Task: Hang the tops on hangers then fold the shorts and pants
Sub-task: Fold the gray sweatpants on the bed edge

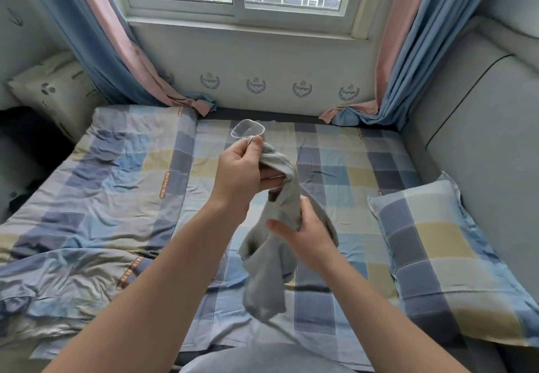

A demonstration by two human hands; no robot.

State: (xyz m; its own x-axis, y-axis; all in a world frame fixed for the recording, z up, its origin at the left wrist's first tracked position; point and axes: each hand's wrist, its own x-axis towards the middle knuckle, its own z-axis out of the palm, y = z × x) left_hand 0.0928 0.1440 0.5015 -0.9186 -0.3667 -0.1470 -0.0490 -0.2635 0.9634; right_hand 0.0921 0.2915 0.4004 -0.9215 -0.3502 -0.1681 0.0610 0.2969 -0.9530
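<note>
Grey soft-knit garment (277, 256) held up in both hands over the middle of the bed (379, 145), bunched and twisted into a loose rope. Top or shorts: cannot tell from the crumpled shape. Left hand (240, 171) uppermost, back toward the camera, thumb and curled fingers pinching the cloth just below a round open hem (248, 131) with a pale stitched edge, raised above the knuckles. Right hand (304, 234) lower and nearer, thumb laid across the front of the fabric, fingers wrapped behind it, gripping the garment about midway along. Below that grip, loose folds hanging down toward the checked sheet (320, 299); touching it or just clear of it, cannot tell. Bare forearms reaching in from the two bottom corners.

Checked bedding in blue, navy, yellow and grey across the whole mattress. Rumpled quilt (87, 203) of the same check heaped on the left half. Matching pillow (443, 256) lying at the right edge, against a grey padded headboard (481, 139). Second pillow (52, 92) with a dark print propped in the far left corner. Blue-and-pink curtains (122, 60) hanging at either side of a white-framed window (239, 8), ends pooled on the far edge of the bed. Apartment blocks outside the glass. Row of crest motifs along the wall under the sill.
</note>
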